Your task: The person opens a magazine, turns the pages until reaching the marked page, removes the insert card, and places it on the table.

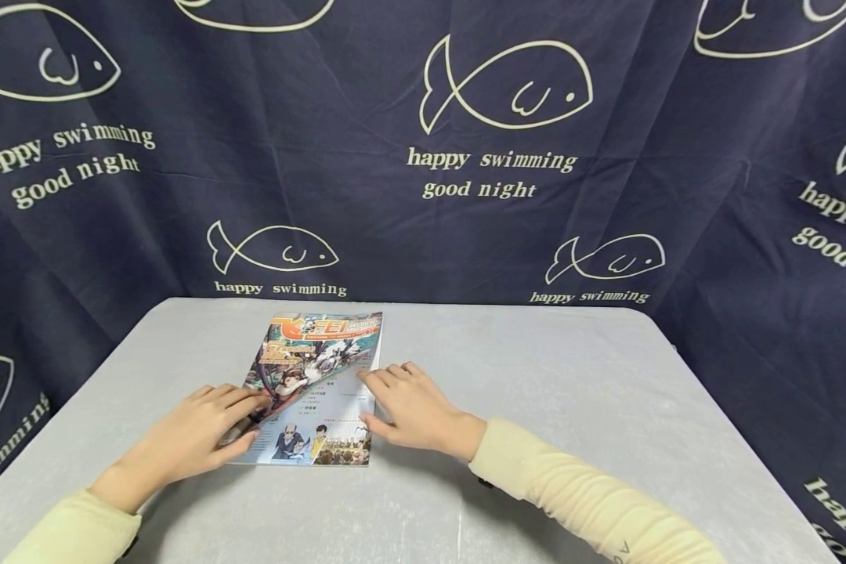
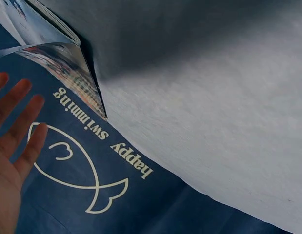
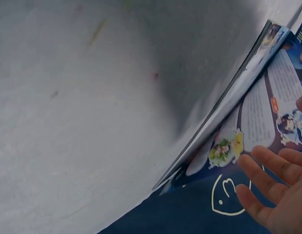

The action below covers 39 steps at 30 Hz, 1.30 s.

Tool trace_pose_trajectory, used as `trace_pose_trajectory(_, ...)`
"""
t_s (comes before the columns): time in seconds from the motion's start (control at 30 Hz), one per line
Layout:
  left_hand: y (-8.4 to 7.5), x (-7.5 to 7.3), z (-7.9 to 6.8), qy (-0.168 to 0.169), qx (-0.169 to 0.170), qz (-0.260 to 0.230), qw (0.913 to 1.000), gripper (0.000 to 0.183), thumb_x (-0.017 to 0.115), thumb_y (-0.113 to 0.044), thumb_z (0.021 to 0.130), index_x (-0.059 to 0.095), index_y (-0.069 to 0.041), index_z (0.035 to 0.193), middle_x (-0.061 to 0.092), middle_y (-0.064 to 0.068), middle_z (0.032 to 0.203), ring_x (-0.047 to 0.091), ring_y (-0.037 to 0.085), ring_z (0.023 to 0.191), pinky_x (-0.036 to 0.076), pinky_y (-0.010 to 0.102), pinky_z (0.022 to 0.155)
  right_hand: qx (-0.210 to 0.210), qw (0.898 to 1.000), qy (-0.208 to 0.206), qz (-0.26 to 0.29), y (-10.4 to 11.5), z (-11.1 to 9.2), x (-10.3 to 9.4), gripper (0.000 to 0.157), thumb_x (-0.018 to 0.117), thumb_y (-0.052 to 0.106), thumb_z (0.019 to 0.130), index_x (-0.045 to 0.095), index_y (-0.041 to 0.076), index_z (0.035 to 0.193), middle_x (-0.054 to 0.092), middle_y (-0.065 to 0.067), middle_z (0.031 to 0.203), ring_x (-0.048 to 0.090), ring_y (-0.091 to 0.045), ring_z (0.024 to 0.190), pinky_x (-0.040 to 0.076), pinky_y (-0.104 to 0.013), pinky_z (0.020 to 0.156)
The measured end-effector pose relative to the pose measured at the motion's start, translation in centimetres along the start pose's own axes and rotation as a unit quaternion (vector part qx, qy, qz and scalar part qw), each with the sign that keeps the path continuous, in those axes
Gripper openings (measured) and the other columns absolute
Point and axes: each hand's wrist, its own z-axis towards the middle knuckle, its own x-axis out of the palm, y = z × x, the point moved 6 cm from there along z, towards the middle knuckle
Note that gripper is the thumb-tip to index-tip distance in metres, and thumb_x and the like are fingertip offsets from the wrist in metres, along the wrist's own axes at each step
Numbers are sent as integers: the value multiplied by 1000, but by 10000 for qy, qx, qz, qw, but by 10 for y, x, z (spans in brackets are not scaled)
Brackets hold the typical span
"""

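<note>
A magazine with a colourful illustrated cover (image 1: 324, 395) lies on the grey table, left of centre in the head view. At its left edge is my left hand (image 1: 207, 431), its fingers over the cover's side and the thumb apart. My right hand (image 1: 416, 411) is at the opposite edge, fingertips touching the cover's right side and thumb near the lower right. In the left wrist view the left hand (image 2: 14, 151) has extended fingers beside the magazine (image 2: 43, 24), whose lower sheet slants away. The right wrist view has the right hand (image 3: 277, 190) with spread fingers beside printed pages (image 3: 258, 105).
The light grey table (image 1: 557, 407) extends on both sides of the magazine. Behind and beside it hangs a dark blue cloth (image 1: 395, 219) printed with white fish outlines and lettering. Pale yellow sleeves (image 1: 564, 486) cover both forearms.
</note>
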Motion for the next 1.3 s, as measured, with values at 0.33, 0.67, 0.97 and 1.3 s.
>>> trace_pose_trajectory(0.33,6,-10,1,-326,80,12,9994,56,67,-33,70,58,-9,120,59,5,115,52,23,104,36,39,88,-310,9989,361,18,10,-4,15,52,47,47,88,48,13,127,59,0,119,55,-16,104,43,-31,85)
trace_pose_trajectory(0.67,11,-21,-1,-900,31,184,9958,59,38,-50,90,53,-6,126,55,12,123,50,30,103,33,43,88,-564,9963,653,11,17,-6,25,52,49,52,87,52,15,122,57,2,118,54,-15,100,41,-29,83)
trace_pose_trajectory(0.97,12,-29,-3,-1373,45,305,9900,66,37,-54,90,48,-1,129,45,18,135,46,35,112,32,45,88,-556,9953,798,31,18,-7,29,51,46,55,87,52,17,121,58,3,116,54,-14,99,42,-29,82)
trace_pose_trajectory(1.3,15,-35,-5,-1695,-58,598,9837,63,34,-54,90,48,-7,130,40,21,138,40,41,115,31,50,88,-543,9945,895,65,19,-7,31,49,47,57,86,53,19,115,58,5,112,53,-13,96,42,-30,82)
